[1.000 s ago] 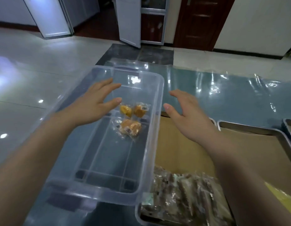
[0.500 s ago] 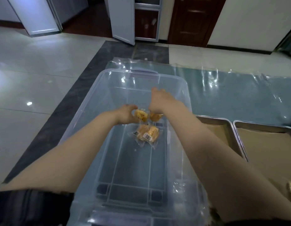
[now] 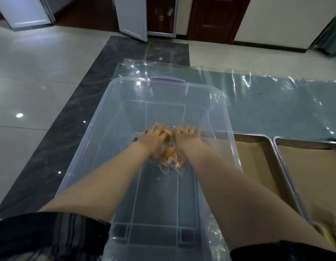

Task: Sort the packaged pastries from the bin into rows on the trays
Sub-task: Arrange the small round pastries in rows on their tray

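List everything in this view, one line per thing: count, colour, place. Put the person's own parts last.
bin: one, clear plastic with a lilac handle, centre, on the plastic sheet.
packaged pastries: a few, golden in clear wrappers, on the bin floor under and between the hands; exact count hidden.
trays: two, metal, lined with brown paper, right of the bin.
plastic sheet: one, clear bluish, spread over the floor.
doors: one dark brown, plus white open panels, at the far wall.
left hand: on a pastry; grip unclear.
right hand: on the pastries; grip unclear.
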`<state>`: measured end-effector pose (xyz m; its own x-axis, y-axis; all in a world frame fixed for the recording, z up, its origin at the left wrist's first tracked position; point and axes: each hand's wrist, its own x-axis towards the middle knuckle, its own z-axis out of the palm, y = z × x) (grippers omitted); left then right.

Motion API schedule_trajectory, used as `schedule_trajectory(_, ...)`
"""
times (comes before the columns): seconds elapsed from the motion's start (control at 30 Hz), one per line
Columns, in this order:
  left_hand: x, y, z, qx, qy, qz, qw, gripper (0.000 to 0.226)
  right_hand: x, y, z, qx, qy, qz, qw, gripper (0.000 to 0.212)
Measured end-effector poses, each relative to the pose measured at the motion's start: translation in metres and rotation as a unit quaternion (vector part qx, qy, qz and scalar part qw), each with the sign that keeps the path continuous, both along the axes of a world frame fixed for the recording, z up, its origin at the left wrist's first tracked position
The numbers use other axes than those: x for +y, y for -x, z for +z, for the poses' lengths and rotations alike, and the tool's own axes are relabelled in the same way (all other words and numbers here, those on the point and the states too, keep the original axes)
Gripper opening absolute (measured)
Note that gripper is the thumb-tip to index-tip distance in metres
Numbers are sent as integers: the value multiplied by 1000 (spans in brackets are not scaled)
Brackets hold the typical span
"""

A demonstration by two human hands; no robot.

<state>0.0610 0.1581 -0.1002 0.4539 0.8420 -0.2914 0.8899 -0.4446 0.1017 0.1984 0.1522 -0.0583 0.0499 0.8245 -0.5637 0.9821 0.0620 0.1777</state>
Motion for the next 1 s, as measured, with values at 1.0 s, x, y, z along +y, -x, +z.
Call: schedule_trajectory(1.0, -20, 3, -37, -199, 68, 103, 972, 108, -29, 2, -51, 180, -73, -153, 969, 119)
